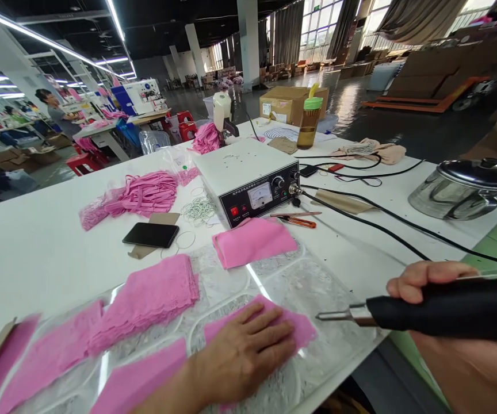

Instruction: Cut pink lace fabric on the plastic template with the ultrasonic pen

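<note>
Flat on a pink fabric piece [302,328] lies my left hand [248,345], fingers stretched out and pressing it to the clear plastic sheet [317,282]. My right hand [438,282] is wrapped round a black-handled ultrasonic cutter [442,307]. Its pointed metal tip is level with the fabric's right end, apart from it. A second pink piece [145,374] lies partly under my left forearm. Further left is a stack of pink cut pieces [153,299]. A folded pink piece [255,241] rests just before the control box [248,178].
Black cables [360,221] run from the box across the right side. An orange utility knife [298,222], a phone [151,234] and pink strap bundles [145,192] lie on the table. A glass pot [459,192] stands right; a green-lidded bottle [309,123] stands at the back.
</note>
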Available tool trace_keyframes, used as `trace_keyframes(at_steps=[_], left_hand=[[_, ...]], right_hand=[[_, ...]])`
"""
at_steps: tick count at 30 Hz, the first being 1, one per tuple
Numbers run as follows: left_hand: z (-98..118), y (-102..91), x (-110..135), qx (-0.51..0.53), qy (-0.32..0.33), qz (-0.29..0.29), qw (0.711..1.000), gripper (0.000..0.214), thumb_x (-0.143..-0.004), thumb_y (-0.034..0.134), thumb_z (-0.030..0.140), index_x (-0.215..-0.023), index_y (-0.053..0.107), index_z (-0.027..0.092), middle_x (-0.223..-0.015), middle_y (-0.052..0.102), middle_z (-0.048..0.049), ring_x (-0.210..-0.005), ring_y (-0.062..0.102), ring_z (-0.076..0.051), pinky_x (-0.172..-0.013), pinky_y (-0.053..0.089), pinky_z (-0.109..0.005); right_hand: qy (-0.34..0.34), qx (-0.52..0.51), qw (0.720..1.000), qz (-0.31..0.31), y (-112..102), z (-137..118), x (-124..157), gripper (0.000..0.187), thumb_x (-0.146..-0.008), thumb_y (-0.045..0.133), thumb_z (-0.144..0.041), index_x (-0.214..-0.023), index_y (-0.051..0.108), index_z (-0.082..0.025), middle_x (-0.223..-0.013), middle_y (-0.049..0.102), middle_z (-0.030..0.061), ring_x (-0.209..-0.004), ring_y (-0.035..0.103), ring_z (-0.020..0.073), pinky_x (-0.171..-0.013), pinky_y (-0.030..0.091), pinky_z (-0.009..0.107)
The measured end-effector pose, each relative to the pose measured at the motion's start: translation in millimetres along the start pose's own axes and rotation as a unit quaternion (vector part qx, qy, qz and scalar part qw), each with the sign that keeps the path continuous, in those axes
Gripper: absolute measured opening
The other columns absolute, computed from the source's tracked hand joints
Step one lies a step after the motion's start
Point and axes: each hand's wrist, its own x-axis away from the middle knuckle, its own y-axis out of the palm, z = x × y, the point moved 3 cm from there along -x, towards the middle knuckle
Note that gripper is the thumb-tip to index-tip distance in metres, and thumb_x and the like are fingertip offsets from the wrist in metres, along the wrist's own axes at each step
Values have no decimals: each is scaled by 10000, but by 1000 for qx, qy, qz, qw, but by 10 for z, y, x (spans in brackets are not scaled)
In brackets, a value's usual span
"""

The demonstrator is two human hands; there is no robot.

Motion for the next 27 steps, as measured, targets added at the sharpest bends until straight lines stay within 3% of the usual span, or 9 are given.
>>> trace_keyframes(at_steps=[4,12,27], left_hand=[[3,18,4,4,1,3,1000,300,-968,407,204,-1223,550,138,-1306,585,-56,-1259,477,-225,-1112,297,-405],[0,46,9,11,-4,-9,1000,316,-964,410,209,-1247,531,137,-1308,582,-64,-1294,440,-229,-1117,297,-420],[3,38,7,14,-3,-11,1000,305,-965,407,197,-1234,537,138,-1296,588,-73,-1292,443,-223,-1123,286,-405]], right_hand=[[32,9,998,-45,-45,50,116,267,-632,576,-470,-723,556,-219,-628,429,6,-541,449,180,-473,475,364],[10,76,991,-107,203,-6,105,250,-627,600,-458,-684,621,-216,-552,530,28,-483,510,189,-427,466,325],[-31,68,988,-137,333,-96,109,214,-649,625,-411,-676,669,-203,-537,544,33,-435,517,177,-403,460,317]])
